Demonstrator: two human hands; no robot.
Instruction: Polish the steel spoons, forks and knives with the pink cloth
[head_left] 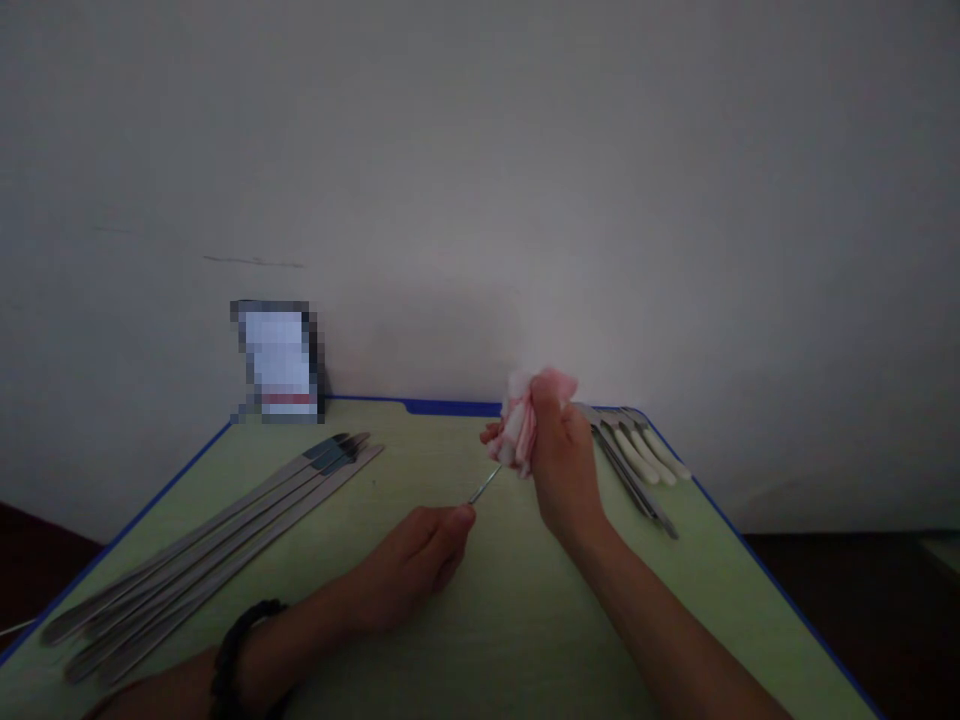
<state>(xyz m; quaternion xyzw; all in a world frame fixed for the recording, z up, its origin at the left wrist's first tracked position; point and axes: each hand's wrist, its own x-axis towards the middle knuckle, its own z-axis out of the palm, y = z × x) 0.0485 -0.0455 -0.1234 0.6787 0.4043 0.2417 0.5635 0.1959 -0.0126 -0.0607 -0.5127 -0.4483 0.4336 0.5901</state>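
Observation:
My left hand [420,550] is closed around one end of a thin metal piece of cutlery [485,486], low over the middle of the table. Its far end disappears into a crumpled pink and white cloth [516,432], so whether it is a fork, spoon or knife cannot be told. My right hand [564,465] grips that cloth, thumb on top, with the fabric bunched around the metal. Just beyond the right wrist lie several white-handled pieces of cutlery [636,455] and some all-metal ones [634,490], their heads partly hidden by the hand.
Several long table knives [217,555] lie side by side on the left of the pale green table [517,630]. A blurred-out phone-like device [279,360] stands upright at the back left. Behind the blue table edge [450,408] rises a plain wall [480,180].

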